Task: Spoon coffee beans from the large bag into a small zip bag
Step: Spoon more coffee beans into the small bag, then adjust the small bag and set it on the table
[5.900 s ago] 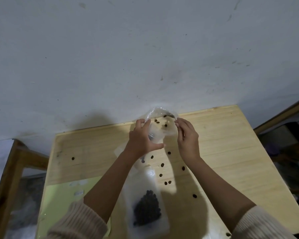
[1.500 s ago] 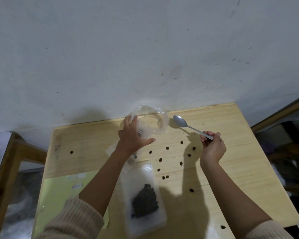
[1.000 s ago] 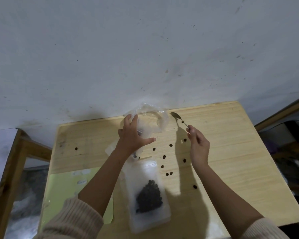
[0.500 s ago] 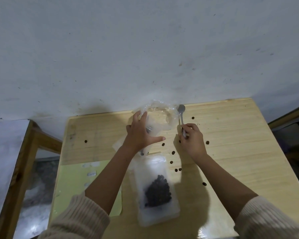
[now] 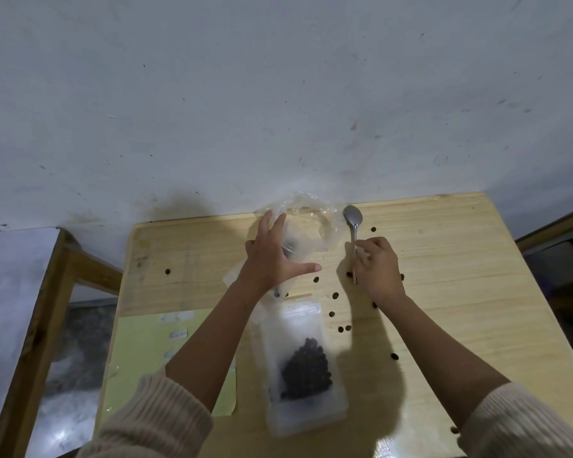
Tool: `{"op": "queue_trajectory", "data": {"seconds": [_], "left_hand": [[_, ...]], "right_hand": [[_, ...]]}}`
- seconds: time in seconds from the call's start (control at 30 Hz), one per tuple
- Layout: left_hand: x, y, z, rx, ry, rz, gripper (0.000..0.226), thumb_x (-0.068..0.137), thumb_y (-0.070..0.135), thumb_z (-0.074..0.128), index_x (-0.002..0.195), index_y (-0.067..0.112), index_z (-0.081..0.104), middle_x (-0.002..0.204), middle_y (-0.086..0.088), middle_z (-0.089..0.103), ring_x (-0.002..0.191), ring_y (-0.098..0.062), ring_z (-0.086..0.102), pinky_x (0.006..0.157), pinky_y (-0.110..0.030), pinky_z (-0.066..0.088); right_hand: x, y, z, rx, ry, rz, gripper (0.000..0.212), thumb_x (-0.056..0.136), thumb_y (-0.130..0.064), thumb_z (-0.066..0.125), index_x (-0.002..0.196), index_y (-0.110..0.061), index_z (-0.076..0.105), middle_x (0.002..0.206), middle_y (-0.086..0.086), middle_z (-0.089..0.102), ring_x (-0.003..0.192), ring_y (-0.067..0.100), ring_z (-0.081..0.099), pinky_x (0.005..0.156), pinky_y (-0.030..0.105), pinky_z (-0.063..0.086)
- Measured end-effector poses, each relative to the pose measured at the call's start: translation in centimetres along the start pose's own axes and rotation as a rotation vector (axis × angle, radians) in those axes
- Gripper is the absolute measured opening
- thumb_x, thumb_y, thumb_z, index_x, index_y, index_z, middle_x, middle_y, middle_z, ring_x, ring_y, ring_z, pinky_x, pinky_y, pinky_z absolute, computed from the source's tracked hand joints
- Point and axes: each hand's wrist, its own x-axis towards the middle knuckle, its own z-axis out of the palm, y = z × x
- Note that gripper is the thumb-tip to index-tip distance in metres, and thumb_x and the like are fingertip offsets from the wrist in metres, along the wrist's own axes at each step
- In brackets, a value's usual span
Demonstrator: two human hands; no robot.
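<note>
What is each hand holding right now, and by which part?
The right hand pinches the spoon by the middle of its handle. The left hand, fingers straight, rests against the large bag at its side, near its mouth.

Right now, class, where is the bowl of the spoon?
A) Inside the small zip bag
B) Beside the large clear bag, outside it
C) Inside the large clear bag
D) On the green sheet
B: the spoon, pinched at its handle by the right hand, has its bowl just right of the large clear bag, outside it and far from the small zip bag.
</note>
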Motion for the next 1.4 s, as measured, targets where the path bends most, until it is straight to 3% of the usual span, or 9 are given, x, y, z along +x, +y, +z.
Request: {"op": "queue_trajectory", "data": {"seconds": [0.23,0.43,0.6,0.77,0.87,0.93,1.17,1.27,1.4], "left_hand": [[-0.4,-0.2,0.2,-0.04,0.072,0.027,0.116,0.053,0.056,0.083,0.146,0.015,0.027,0.157,-0.01,0.01,0.144,-0.02,0.016,0.11,-0.046,0.021],[-0.5,0.0,0.8,-0.042,0.073,0.015,0.115,0.052,0.051,0.085,0.146,0.017,0.027,0.156,-0.007,0.011,0.143,-0.018,0.019,0.11,-0.047,0.023],[-1.1,0.2,-0.4,-0.079,-0.048,-0.02,0.12,0.055,0.059,0.08,0.149,0.021,0.017,0.158,0.001,-0.001,0.145,-0.015,0.006,0.114,-0.046,0.013],[-1.2,-1.1,-2.0,-0.317,-0.068,-0.075,0.106,0.061,0.083,0.053,0.146,0.025,0.027,0.157,0.005,0.008,0.14,-0.026,0.025,0.11,-0.05,0.031],[-1.0,-1.1,-2.7,-0.298,0.024,-0.046,0.063,0.089,0.059,0.041,0.14,0.021,0.041,0.155,-0.005,0.02,0.14,-0.026,0.028,0.112,-0.047,0.031],[-1.0,-0.8,-3.2,-0.231,0.091,-0.038,0.051,0.094,0.051,0.042,0.135,0.021,0.048,0.153,-0.006,0.026,0.135,-0.025,0.036,0.109,-0.045,0.035],[-2.3,2.2,-6.2,-0.496,0.247,0.142,0.022,0.093,0.029,0.056,0.111,0.018,0.063,0.106,0.002,0.065,0.098,-0.01,0.061,0.088,-0.023,0.046],[-2.5,3.3,-8.0,-0.7,0.296,0.129,0.009,0.089,0.018,0.063,0.085,0.026,0.065,0.086,0.009,0.067,0.083,-0.003,0.063,0.081,-0.017,0.047],[-2.9,4.0,-9.6,-0.815,0.337,0.123,0.011,0.088,0.017,0.063,0.08,0.025,0.066,0.081,0.006,0.069,0.081,-0.006,0.066,0.08,-0.02,0.05]], "right_hand": [[-0.5,-6.4,-0.9,0.368,-0.266,-0.051,0.018,0.09,-0.018,0.06,0.106,-0.017,0.069,0.104,0.001,0.063,0.087,-0.003,0.059,0.075,0.006,0.045],[0.3,-8.0,-1.0,0.116,-0.47,-0.152,0.016,0.09,-0.022,0.059,0.088,-0.012,0.072,0.087,0.007,0.068,0.084,0.019,0.062,0.08,0.033,0.049],[0.0,-7.9,-0.7,0.075,-0.383,-0.085,0.013,0.088,-0.011,0.06,0.084,-0.005,0.071,0.088,0.011,0.07,0.085,0.023,0.063,0.077,0.026,0.046],[-0.2,-8.0,-1.6,0.113,-0.259,-0.055,0.011,0.088,-0.005,0.059,0.084,-0.006,0.07,0.087,0.01,0.069,0.085,0.025,0.065,0.075,0.026,0.051],[-0.6,-8.6,-2.5,0.17,-0.217,-0.077,0.01,0.088,-0.006,0.061,0.082,-0.008,0.068,0.081,0.006,0.065,0.083,0.024,0.065,0.055,0.006,0.044],[-0.9,-9.0,-3.0,0.172,-0.196,-0.138,0.008,0.087,-0.006,0.062,0.082,-0.007,0.069,0.077,0.0,0.064,0.082,0.02,0.063,0.061,0.003,0.042],[-1.0,-11.2,-5.7,0.229,-0.122,-0.266,0.009,0.087,-0.006,0.062,0.086,-0.012,0.069,0.082,-0.012,0.065,0.077,-0.005,0.06,0.07,0.008,0.045],[-1.0,-12.7,-6.9,0.381,-0.039,-0.265,0.014,0.086,-0.002,0.062,0.093,-0.014,0.065,0.082,-0.008,0.066,0.078,0.002,0.063,0.072,0.014,0.05],[-1.3,-14.2,-7.9,0.62,-0.014,-0.186,0.022,0.084,0.002,0.064,0.104,-0.008,0.06,0.08,0.006,0.064,0.081,0.017,0.066,0.078,0.023,0.054]]}}
